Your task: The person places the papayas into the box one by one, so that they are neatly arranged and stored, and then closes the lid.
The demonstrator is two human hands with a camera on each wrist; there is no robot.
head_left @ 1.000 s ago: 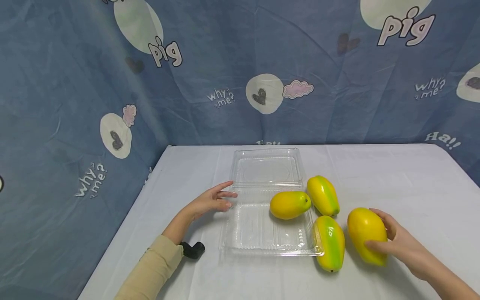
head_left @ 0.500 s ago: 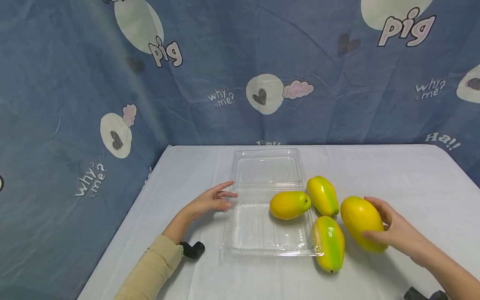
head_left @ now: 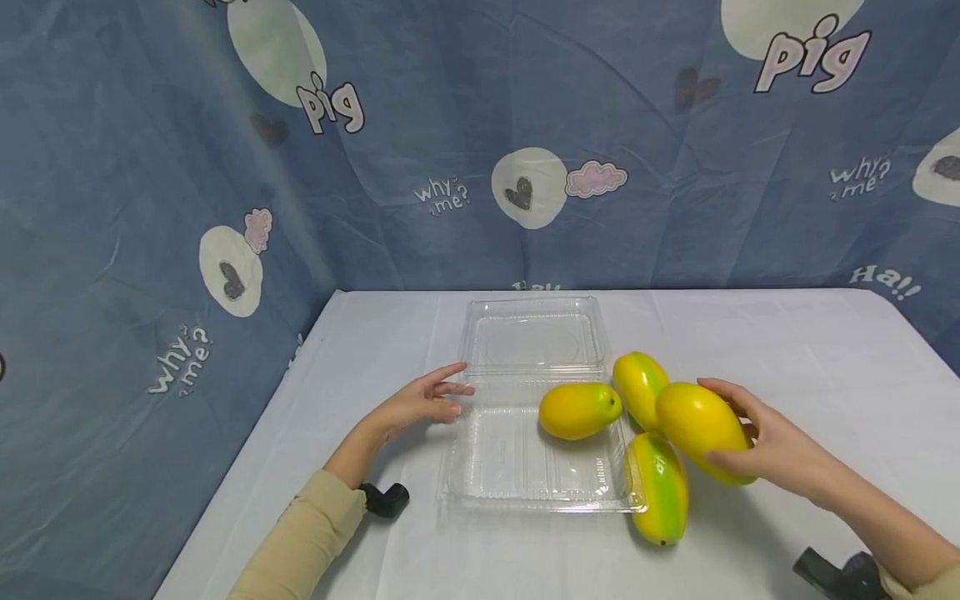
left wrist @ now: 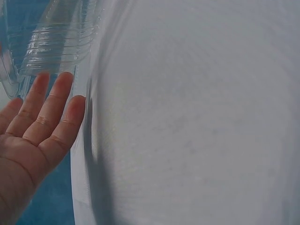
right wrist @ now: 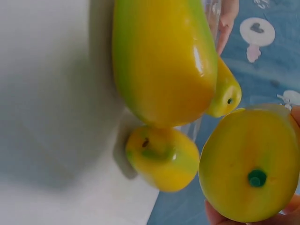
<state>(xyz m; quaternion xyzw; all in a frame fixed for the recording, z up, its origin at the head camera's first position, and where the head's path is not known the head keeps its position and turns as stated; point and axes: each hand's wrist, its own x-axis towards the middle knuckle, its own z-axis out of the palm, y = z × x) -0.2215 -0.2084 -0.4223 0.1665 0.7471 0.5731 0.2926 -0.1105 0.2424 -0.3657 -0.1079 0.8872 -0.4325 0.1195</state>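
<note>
Your left hand has its fingers spread beside the clear plastic container, contact unclear; that lies open on the desk, one mango inside, a rear mango and a front mango at its right side, then a fourth mango, raised above the desk, in the curled fingers of your right hand

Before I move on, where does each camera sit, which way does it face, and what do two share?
Head: on the head, facing forward and down over the plastic box and four fruits; left hand, right hand and forearms show.
Left wrist: on that wrist, facing along the open left hand toward the box and white table.
Right wrist: on that wrist, facing the held fruit; parts of the right hand show.
Shared: head and right wrist both show four fruits.
</note>
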